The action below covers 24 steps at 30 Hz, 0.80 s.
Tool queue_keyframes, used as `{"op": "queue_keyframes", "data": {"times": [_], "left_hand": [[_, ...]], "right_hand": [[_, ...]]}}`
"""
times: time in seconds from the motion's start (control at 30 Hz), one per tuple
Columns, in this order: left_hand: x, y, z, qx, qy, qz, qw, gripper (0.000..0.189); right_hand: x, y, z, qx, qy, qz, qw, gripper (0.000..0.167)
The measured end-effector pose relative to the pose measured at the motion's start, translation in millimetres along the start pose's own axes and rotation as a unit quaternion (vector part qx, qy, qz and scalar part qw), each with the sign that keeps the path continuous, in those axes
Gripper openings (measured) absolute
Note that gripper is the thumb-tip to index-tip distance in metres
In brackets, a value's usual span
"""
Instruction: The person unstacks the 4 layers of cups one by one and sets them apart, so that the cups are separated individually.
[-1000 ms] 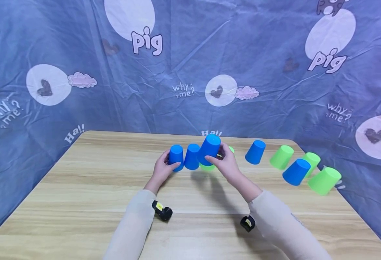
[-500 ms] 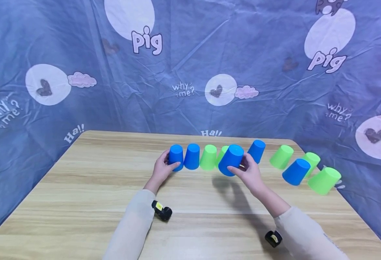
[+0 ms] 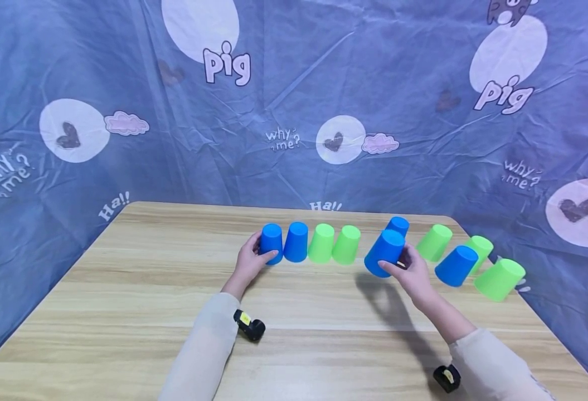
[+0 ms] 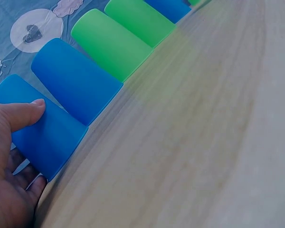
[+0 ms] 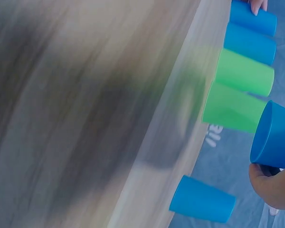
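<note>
At the left end of a row of upside-down plastic cups, my left hand (image 3: 252, 259) grips a blue cup (image 3: 272, 244), its thumb across the front. A second blue cup (image 3: 296, 242) and two green cups (image 3: 321, 243) continue the row to the right. My right hand (image 3: 414, 277) holds another blue cup (image 3: 384, 253) by its side, slightly tilted, mouth down and off the table. Its open rim shows in the right wrist view. Directly behind it, a blue cup (image 3: 399, 224) is partly hidden in the head view.
Farther right on the wooden table (image 3: 294, 345) stand a green cup (image 3: 434, 243), a blue cup (image 3: 456, 266), a green cup (image 3: 482, 250) partly hidden behind it, and another green cup (image 3: 500, 279) near the right edge. A printed blue cloth (image 3: 294, 94) hangs behind the table.
My right hand has carried its blue cup rightward from in front of the green cups, and these now show fully. The left hand has stayed on its blue cup.
</note>
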<state>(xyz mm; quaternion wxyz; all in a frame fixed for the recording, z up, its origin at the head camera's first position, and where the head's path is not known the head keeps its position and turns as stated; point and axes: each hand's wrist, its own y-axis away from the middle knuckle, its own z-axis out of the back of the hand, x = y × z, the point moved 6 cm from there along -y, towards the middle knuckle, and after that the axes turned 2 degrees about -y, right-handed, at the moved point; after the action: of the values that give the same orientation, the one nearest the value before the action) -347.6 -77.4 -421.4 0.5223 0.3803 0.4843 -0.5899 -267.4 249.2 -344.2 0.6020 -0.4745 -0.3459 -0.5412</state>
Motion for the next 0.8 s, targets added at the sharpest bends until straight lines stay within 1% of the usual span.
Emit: {"op": "queue_keyframes", "data": {"times": [0.17, 0.4, 0.67, 0.8], "left_hand": [[0.9, -0.1, -0.2, 0.0, 0.0, 0.0, 1.0, 0.061], [1.3, -0.7, 0.5, -0.002, -0.004, -0.004, 1.0, 0.061], [0.3, -1.1, 0.1, -0.002, -0.005, -0.006, 1.0, 0.061], [0.7, -1.0, -0.3, -0.002, -0.006, -0.004, 1.0, 0.061]], "right_hand": [[-7.5, -5.5, 13.4, -0.023, 0.011, -0.023, 0.9994, 0.064], [-18.1, -11.7, 31.7, -0.042, 0.03, -0.07, 0.9962, 0.071], [-42.7, -18.1, 52.3, -0.065, 0.058, -0.111, 0.9899, 0.083], [-55.1, -21.7, 59.7, -0.072, 0.064, -0.128, 0.9871, 0.086]]}}
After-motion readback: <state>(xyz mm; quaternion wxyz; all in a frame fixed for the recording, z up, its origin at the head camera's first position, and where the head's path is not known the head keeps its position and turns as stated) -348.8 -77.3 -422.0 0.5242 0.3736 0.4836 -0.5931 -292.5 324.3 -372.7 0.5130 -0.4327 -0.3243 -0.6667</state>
